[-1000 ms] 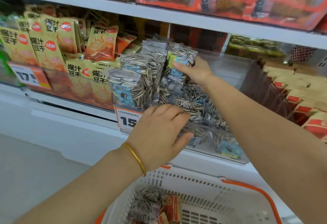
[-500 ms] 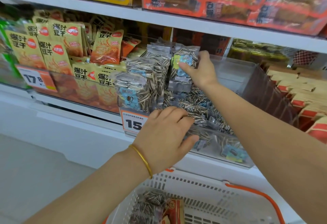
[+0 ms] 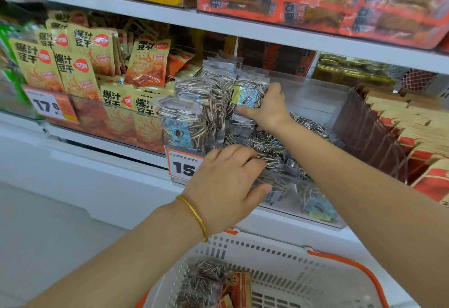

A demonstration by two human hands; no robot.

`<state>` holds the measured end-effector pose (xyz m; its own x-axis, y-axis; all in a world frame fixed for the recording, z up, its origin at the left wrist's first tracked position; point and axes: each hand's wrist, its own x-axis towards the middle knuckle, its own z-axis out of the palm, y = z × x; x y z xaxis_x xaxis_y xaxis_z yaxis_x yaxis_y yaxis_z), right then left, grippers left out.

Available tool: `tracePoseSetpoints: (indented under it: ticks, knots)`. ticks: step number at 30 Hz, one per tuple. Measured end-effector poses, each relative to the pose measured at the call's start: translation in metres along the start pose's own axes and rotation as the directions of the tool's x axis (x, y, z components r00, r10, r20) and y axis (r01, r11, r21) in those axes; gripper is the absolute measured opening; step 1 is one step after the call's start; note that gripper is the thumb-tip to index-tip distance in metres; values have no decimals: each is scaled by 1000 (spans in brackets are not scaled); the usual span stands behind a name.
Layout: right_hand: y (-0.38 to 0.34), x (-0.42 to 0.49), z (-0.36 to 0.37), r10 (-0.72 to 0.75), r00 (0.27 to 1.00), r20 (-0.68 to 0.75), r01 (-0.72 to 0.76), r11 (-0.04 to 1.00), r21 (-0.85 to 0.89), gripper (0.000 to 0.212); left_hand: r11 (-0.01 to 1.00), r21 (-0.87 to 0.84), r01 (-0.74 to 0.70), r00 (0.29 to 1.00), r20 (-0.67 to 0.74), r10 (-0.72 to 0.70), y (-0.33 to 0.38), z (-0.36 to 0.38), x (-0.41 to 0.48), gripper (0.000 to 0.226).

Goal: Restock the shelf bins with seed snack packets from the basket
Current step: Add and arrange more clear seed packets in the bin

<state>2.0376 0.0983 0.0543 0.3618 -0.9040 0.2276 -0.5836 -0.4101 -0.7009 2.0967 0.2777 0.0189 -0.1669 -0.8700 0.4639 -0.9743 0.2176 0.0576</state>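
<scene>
**Q:** Where are the seed packets?

**A:** Most sit in a clear bin [image 3: 323, 98] at the centre of the frame, on the middle shelf. At the bin's left side a row of packets [image 3: 194, 115] stands upright, long axis vertical, printed faces toward the camera, each one behind and a little higher than the one before. To their right, more packets [image 3: 272, 147] lie flat in a loose heap, long axes running roughly from lower right toward upper left.

**Q:** What are the hands doing?

**A:** The right hand [image 3: 269, 108] reaches in from the right and holds one upright packet [image 3: 247, 93] at the back of the row: thumb across its front, the other fingers curled behind it, clamped on it. Its top edge points up, with a blue label facing the camera. The left hand [image 3: 223, 186], with a gold bangle [image 3: 194, 213] on the wrist, rests palm down on the flat packets at the bin's front edge, fingers close together and bent over them; I cannot tell whether it grips one.

**Q:** And the basket?

**A:** A white basket [image 3: 279, 254] with an orange handle sits at the bottom of the frame, below the shelf. One seed packet [image 3: 204, 281] lies in its lower left corner, beside a red-orange packet [image 3: 239, 288].

**Q:** Anything nearby?

**A:** An orange price tag [image 3: 182, 164] reading 15 hangs on the bin's front. Yellow snack bags [image 3: 73, 69] fill the bin to the left.
</scene>
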Motion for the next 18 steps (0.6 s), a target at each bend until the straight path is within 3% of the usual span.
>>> tracePoseSetpoints:
  ticks: [5,12,18]
  knots:
    - [5,1,-4,-12,1000,-24,13,998,64,72,1000,-2,-2,1000,-1,2,-1,1,0,47]
    - [3,-2,-13,-196,963,-184,207,977,45,70,1000,-6,-3,1000,1,3,-1,0,-1,48]
    - [1,-7,-12,-225,968,-115,220,974,-49,72,1000,-5,-11,1000,-14,10,0,0,-1,47]
